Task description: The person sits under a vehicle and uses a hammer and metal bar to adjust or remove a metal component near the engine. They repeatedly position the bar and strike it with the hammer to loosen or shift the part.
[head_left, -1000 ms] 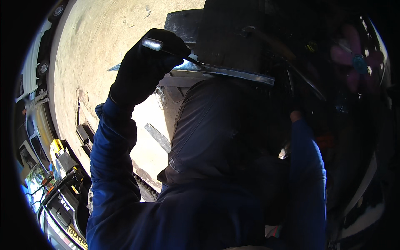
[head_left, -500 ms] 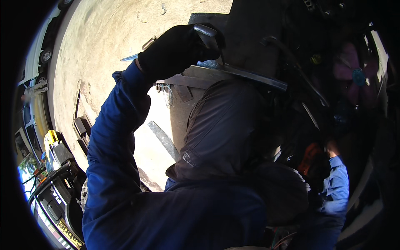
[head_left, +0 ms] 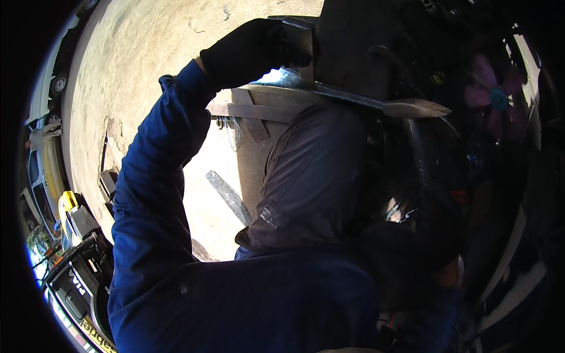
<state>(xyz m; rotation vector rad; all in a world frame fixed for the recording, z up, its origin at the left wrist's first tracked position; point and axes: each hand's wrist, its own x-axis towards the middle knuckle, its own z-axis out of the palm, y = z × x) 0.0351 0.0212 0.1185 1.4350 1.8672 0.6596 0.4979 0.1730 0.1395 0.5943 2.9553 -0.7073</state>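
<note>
My left hand [head_left: 253, 54], in a black glove, is closed around a short metal plate [head_left: 302, 47] with a bright folded edge. The plate stands upright against a long metal bar [head_left: 347, 99] lying across in front of my knee. At the bar's right end is the pointed head of a chipping hammer [head_left: 416, 108]. Its coiled handle runs down into deep shadow, toward my right hand [head_left: 438, 220]. That hand barely shows, but its position at the handle fits a grip; the fingers are lost in the dark.
Beneath the bar lie flat metal strips [head_left: 250, 110], a loop of thin wire [head_left: 234, 132] and a loose flat bar [head_left: 228, 197]. A pink-bladed fan [head_left: 498, 99] stands at the right. Parked vehicles [head_left: 44, 167] and a black and yellow machine [head_left: 76, 235] line the left.
The chipping hammer has come up into view at the bar's right end. My left hand and the plate have shifted slightly up; the plate now shows its broad face. My right forearm has turned darker, lower down.
</note>
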